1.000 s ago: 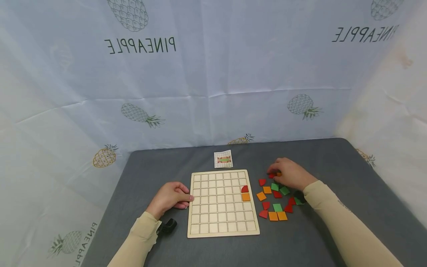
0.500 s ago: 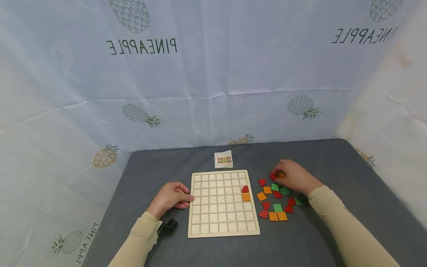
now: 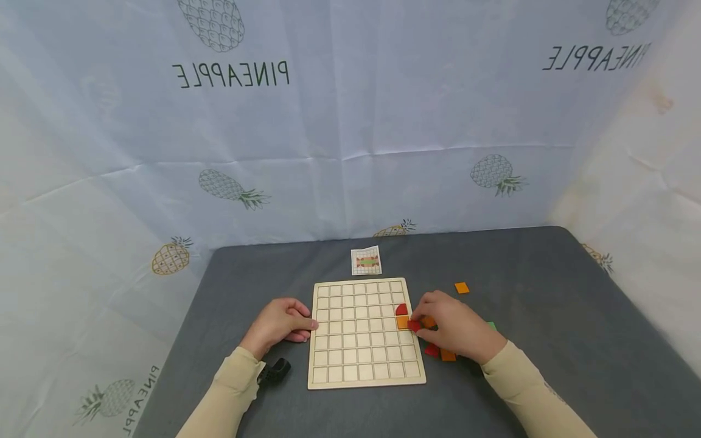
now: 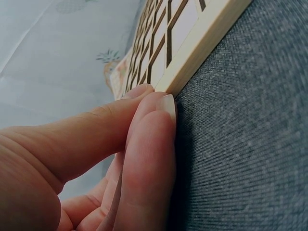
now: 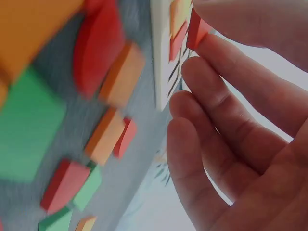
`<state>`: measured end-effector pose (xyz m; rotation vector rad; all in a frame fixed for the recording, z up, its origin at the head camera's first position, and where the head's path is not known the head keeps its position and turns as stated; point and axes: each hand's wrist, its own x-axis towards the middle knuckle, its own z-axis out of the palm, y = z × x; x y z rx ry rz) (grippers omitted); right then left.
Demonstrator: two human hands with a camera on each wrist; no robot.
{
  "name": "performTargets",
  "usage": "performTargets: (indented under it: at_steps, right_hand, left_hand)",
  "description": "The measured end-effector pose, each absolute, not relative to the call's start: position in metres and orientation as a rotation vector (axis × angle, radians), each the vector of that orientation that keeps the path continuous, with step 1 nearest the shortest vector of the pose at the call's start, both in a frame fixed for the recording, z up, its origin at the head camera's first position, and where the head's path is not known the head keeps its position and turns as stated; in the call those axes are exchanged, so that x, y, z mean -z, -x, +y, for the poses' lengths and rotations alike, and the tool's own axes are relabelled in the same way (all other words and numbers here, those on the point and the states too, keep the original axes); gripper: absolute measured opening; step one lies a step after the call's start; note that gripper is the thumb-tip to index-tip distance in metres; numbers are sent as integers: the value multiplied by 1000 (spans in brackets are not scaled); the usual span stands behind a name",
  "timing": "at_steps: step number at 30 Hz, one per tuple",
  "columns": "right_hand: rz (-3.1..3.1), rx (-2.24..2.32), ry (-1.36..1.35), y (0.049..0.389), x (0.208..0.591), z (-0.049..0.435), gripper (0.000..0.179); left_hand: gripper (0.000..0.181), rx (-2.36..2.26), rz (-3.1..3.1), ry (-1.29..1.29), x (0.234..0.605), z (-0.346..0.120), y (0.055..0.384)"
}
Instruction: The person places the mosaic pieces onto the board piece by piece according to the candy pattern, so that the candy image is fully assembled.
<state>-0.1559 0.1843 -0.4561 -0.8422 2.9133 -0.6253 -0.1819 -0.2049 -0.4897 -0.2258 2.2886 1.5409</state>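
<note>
A wooden grid board lies on the table. My left hand is at its left edge, and the left wrist view shows thumb and index finger pinching the rim. My right hand holds a small red tile between thumb and index finger, over the board's right edge. In the right wrist view that red tile is tilted, while the other fingers are loosely extended. Two tiles lie in the board's right column: a red one with a curved side and, just below it, an orange square.
Beneath and around the right hand lie loose red, orange and green tiles, partly hidden by it in the head view. One orange square lies apart, farther back. A patterned card is behind the board on the grey tabletop.
My right hand has picked up a red tile from the back of the loose pieces and carried it left and nearer, to the board's right edge. The left hand has stayed put.
</note>
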Motion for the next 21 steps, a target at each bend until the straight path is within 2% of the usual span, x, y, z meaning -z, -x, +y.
performTargets:
  at_steps: [7, 21]
  right_hand:
    - [2915, 627, 941, 144, 459, 173, 20]
    - [2978, 598, 951, 142, 469, 168, 21]
  left_hand:
    - [35, -1542, 2292, 215, 490, -205, 182]
    - [35, -1524, 2292, 222, 489, -205, 183]
